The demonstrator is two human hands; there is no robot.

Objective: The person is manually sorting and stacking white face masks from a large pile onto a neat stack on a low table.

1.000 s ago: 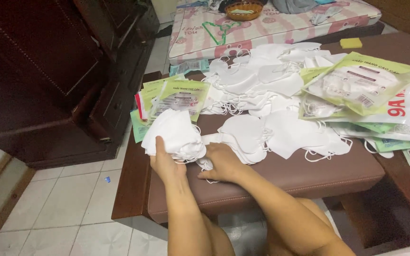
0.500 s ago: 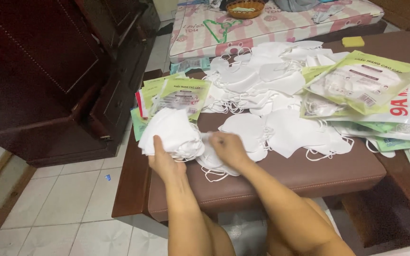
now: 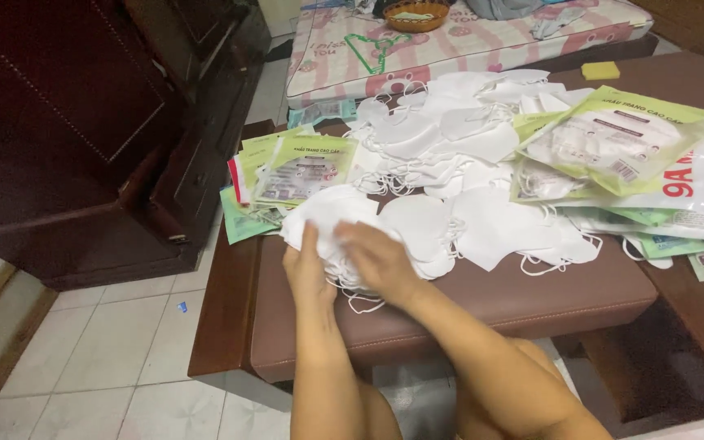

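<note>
Mask stack on brown cushion, near its left edge. Left hand gripping stack's near side, fingers curled; right hand laid flat on top, fingers together. Loose masks heaped behind, touching. Green packets just left; more packets right, masks sealed inside. Cabinet far left.

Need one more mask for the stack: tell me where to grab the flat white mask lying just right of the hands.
Probably pinch the flat white mask at its near lower edge, coming from the front; it lies flat on the brown cushion, and that edge looks bare, clear of the neighbouring masks.
</note>
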